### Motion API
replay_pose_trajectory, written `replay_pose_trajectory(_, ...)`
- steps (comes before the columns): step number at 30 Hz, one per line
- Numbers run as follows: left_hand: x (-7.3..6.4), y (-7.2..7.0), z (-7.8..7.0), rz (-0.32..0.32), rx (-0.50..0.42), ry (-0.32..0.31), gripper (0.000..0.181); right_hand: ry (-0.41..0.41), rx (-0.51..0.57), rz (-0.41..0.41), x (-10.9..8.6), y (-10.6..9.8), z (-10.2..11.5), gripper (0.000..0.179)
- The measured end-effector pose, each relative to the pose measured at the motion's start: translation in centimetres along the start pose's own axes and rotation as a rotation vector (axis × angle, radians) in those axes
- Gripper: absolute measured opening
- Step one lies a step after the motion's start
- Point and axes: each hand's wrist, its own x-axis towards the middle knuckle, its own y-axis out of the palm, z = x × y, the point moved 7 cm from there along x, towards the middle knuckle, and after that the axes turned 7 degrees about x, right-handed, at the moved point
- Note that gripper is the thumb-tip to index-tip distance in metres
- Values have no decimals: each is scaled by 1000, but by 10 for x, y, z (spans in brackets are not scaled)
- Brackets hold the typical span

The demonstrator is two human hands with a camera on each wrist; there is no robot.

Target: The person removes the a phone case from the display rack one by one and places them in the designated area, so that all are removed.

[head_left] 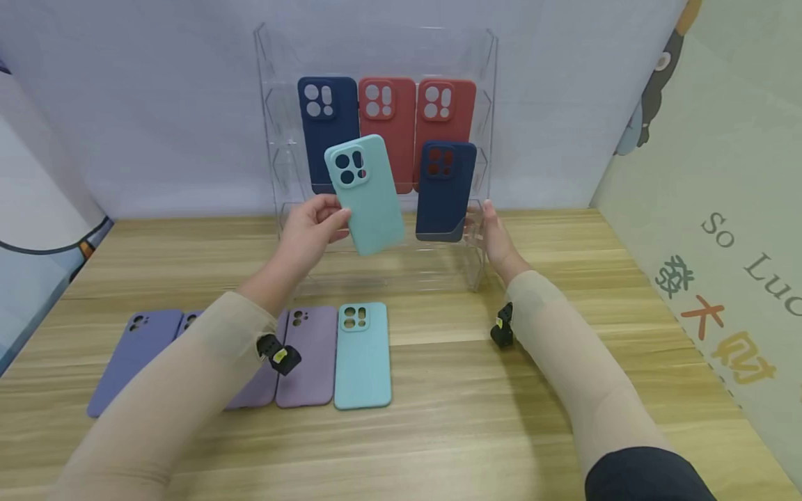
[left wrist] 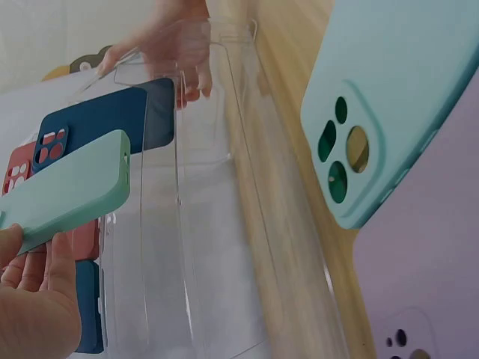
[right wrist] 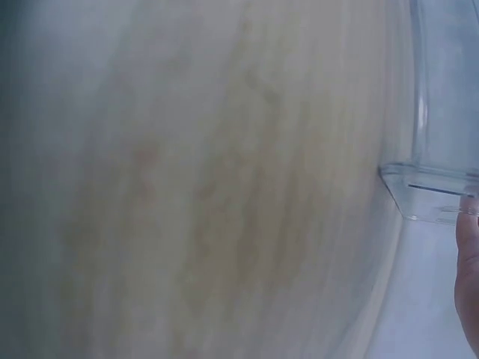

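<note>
My left hand (head_left: pixel 313 229) pinches a mint-green phone case (head_left: pixel 370 202) by its lower left edge, thumb in front. The case leans to the left in front of a clear acrylic display stand (head_left: pixel 376 282). My right hand (head_left: pixel 498 243) grips the stand's right side panel, its fingers partly seen through the plastic. Beside that hand, a dark blue phone case (head_left: pixel 445 209) stands on a lower tier. On the tier behind are another dark blue case (head_left: pixel 328 156) and two red cases, a middle one (head_left: pixel 395 153) and a right one (head_left: pixel 446 104).
On the wooden table (head_left: pixel 451 417) lies a row of cases: a mint one (head_left: pixel 363 362), a lilac one (head_left: pixel 307 362) and bluish-purple ones, the leftmost case (head_left: pixel 138 355) included. My left forearm covers part of the row. A white cloth (head_left: pixel 545 104) hangs behind the stand.
</note>
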Motion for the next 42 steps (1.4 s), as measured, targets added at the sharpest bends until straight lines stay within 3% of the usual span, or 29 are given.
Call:
replay_pose_trajectory(7,-22,3,9,64,-5,-102,30,2,-4,14,1,0,-2,90)
replay_pose_trajectory(15,-52,17,21,193,-44,-195,28,9,9,-1,0,1,1,83)
replay_pose_trajectory(22,-74,31,42,291,-37,-308,30,21,8,-1,-2,0,1,78)
replay_pose_trajectory(29,-91,48,68,332,-115,-452,17,16,5,-1,-1,1,0,79)
replay_pose_trajectory(36,-99,63,83,364,-126,-509,20,8,20,2,0,-2,-3,88)
replay_pose_trajectory(42,-103,74,89,390,-140,-511,18,-8,-2,16,0,0,-2,96)
